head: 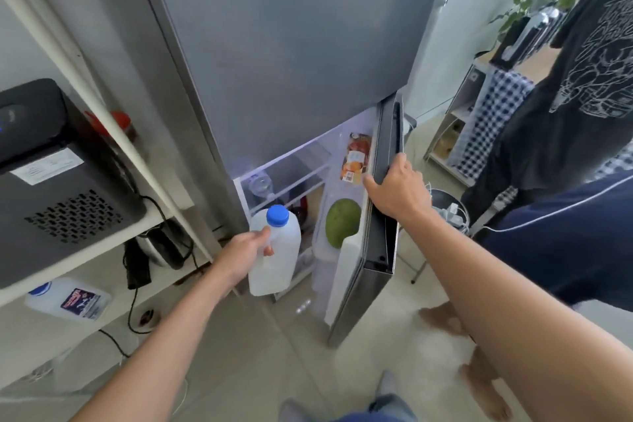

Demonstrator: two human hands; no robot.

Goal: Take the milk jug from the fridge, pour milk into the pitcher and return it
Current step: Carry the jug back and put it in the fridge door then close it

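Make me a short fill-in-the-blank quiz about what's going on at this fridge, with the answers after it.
1. The left hand holds the milk jug by its ____.
2. The jug's cap is coloured ____.
3. The right hand grips the edge of the fridge ____.
4. The round green fruit sits in the ____ shelf.

Missing words: handle; blue; door; door

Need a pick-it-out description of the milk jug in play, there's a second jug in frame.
Start at the tall grey fridge and drop to its open lower door. In front of that opening the left hand holds the milk jug by its handle. It is plain translucent white with a blue cap and stands upright, while the other jug lies labelled on the left shelf.
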